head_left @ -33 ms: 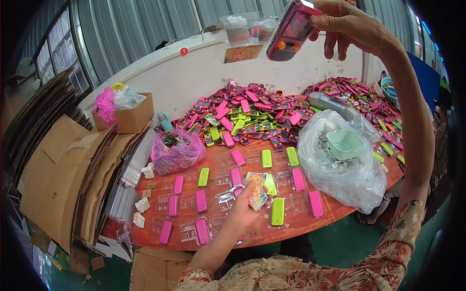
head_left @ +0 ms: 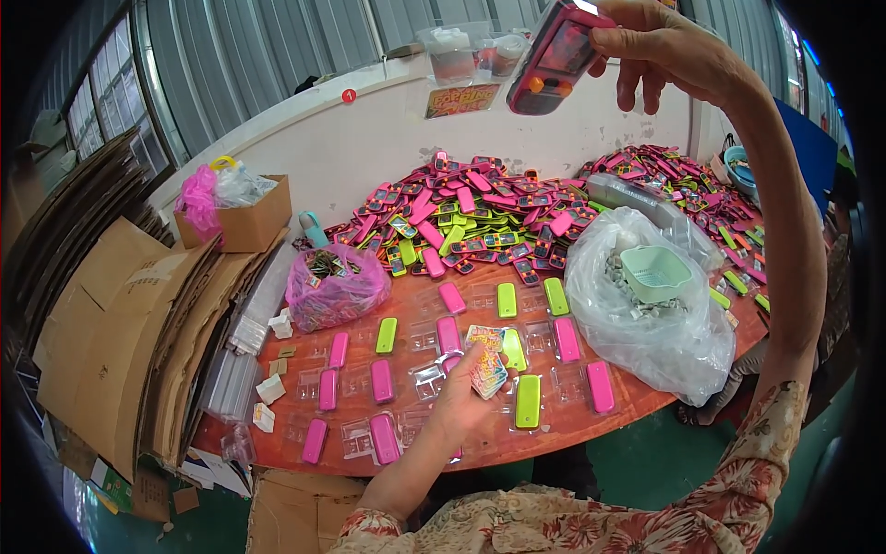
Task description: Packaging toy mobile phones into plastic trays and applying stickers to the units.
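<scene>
My right hand (head_left: 669, 46) is raised high near the top of the view, gripping a pink toy handheld game (head_left: 554, 57) with a grey screen and orange buttons. Low over the wooden table (head_left: 646, 406), my left hand (head_left: 457, 397) holds a small stack of colourful printed cards (head_left: 486, 362). Pink and green toy cases (head_left: 527, 400) lie in rows on the table around that hand, with clear plastic blister trays (head_left: 426, 375) between them.
A large heap of pink and green toy games (head_left: 480, 217) covers the table's far side. A clear bag (head_left: 646, 305) holding a green basket stands at right, a pink bag (head_left: 334, 286) at left. Flattened cardboard (head_left: 111, 323) is stacked at far left beside a cardboard box (head_left: 245, 217).
</scene>
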{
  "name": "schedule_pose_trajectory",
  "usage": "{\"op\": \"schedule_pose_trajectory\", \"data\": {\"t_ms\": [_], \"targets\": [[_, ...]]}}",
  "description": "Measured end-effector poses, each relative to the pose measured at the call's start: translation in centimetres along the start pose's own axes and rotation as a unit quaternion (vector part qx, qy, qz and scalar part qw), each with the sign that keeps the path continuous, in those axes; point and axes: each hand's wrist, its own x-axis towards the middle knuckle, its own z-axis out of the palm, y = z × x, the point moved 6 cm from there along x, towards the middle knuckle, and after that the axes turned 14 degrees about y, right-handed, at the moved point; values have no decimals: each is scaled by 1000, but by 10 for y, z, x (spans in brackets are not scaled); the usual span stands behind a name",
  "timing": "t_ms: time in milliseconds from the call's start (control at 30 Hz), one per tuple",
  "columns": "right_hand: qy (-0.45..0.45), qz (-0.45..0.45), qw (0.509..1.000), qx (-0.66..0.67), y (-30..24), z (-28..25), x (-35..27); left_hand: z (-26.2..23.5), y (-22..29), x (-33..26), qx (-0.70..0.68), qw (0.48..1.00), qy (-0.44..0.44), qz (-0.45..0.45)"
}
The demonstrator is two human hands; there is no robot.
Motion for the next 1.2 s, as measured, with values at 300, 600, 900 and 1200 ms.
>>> {"op": "schedule_pose_trajectory", "data": {"t_ms": [300,600,900,1200], "targets": [[-11,-13,1000,21,13,2,-3,0,2,0,-6,1000,16,22],[16,-101,992,71,53,-4,-20,0,3,1,60,995,50,58],[188,-2,982,15,164,-35,-57,29,-12,16,53,998,8,17],[220,25,975,-27,355,-99,-139,36,-56,45,82,994,-10,-72]]}}
